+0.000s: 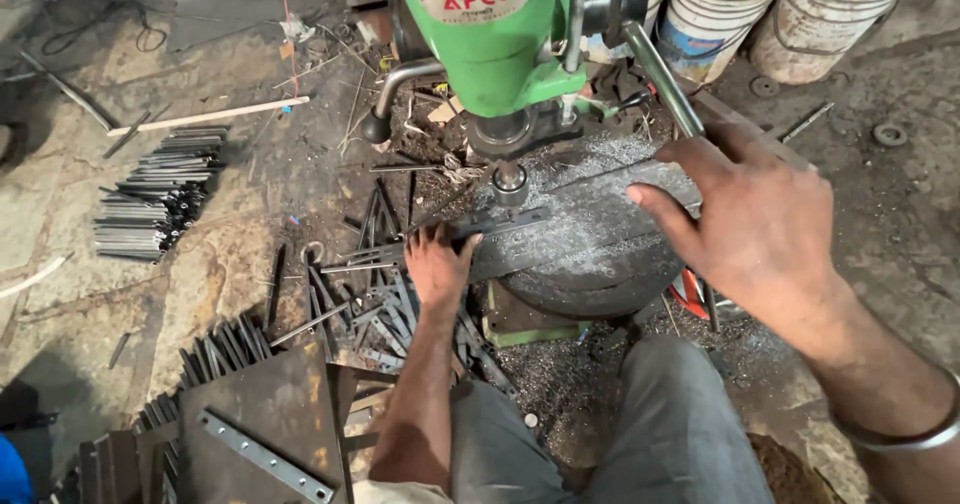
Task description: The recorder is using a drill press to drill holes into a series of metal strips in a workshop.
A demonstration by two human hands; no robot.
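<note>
Left hand (438, 264): pinching flat metal strip (470, 232) under drill bit (509, 182).
Right hand (760, 226): wrapped round feed lever (655, 74).
Risk: strip unclamped; could spin, cutting fingers.

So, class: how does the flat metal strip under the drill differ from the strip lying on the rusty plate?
The drill strip is dark and lies on the round drill table, pinned by the left hand. The plate strip is paler grey, shows a row of holes, and lies untouched. Both are flat, narrow metal bars.
</note>
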